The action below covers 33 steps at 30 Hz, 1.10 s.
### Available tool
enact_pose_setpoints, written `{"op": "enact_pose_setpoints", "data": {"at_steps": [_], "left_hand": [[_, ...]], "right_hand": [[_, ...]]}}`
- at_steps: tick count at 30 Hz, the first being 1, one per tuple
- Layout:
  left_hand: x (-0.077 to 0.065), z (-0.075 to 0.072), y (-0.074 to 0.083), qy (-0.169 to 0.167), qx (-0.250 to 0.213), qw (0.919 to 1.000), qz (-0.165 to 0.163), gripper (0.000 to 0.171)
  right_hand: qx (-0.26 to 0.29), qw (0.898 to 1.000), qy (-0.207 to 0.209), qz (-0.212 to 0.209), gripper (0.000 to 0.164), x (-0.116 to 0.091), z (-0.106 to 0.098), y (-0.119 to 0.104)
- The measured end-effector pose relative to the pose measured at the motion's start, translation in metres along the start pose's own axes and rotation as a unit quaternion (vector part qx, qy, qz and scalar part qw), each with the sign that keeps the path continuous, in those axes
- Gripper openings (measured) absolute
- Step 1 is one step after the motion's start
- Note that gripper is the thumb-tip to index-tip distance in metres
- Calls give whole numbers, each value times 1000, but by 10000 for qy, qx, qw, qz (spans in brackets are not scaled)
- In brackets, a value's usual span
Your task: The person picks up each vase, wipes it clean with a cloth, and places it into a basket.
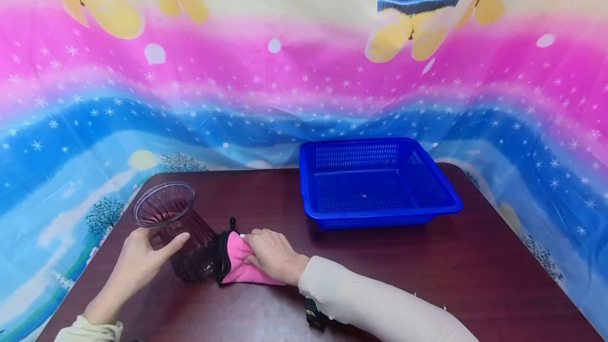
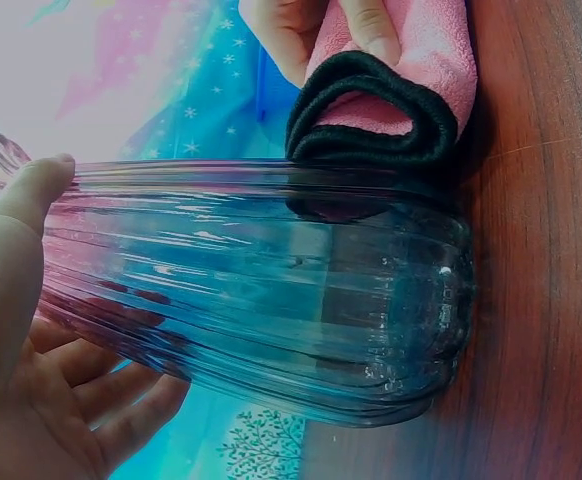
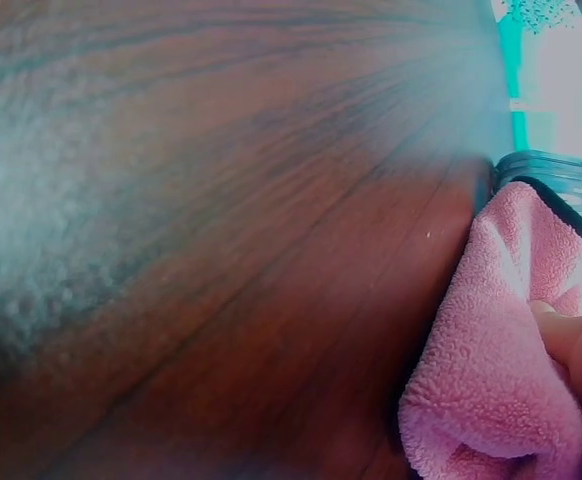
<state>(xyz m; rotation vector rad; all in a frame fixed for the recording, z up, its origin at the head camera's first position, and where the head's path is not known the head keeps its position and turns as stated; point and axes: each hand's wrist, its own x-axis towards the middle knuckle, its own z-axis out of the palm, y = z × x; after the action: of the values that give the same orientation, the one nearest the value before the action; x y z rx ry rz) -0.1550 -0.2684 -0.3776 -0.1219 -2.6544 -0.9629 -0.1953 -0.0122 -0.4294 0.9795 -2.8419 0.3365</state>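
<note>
A clear ribbed glass vase (image 1: 192,241) with a flared rim stands at the left of the table, its base down. My left hand (image 1: 135,263) holds it just below the rim, thumb on the near side; in the left wrist view the fingers wrap behind the glass (image 2: 271,280). My right hand (image 1: 274,253) grips a folded pink cloth (image 1: 234,252) with black edging beside the vase's lower part. The cloth's black edge (image 2: 371,150) appears to touch the glass in the left wrist view. A thumb presses into the fluffy cloth (image 3: 496,350) in the right wrist view.
A blue plastic basket (image 1: 380,215) with perforated walls sits at the back right of the dark brown wooden table (image 1: 418,273). Behind the table hangs a colourful printed curtain (image 1: 285,83). A small black object (image 1: 313,314) shows under the right forearm.
</note>
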Motion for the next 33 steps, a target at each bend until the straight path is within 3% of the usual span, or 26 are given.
{"op": "enact_pose_setpoints", "data": {"at_steps": [7,20,33], "left_hand": [[0,-1,0,38,18,10000,18,41],[-1,0,2,-10,77,9999,-131,42],[-2,1,0,88,-22,9999,-46,41]], "right_hand": [[53,10000,-19,36,22,2,-1,0],[385,9991,65,142,14,-1,-1,3],[638,9957,670,-104,26,1,-21,-2]]}}
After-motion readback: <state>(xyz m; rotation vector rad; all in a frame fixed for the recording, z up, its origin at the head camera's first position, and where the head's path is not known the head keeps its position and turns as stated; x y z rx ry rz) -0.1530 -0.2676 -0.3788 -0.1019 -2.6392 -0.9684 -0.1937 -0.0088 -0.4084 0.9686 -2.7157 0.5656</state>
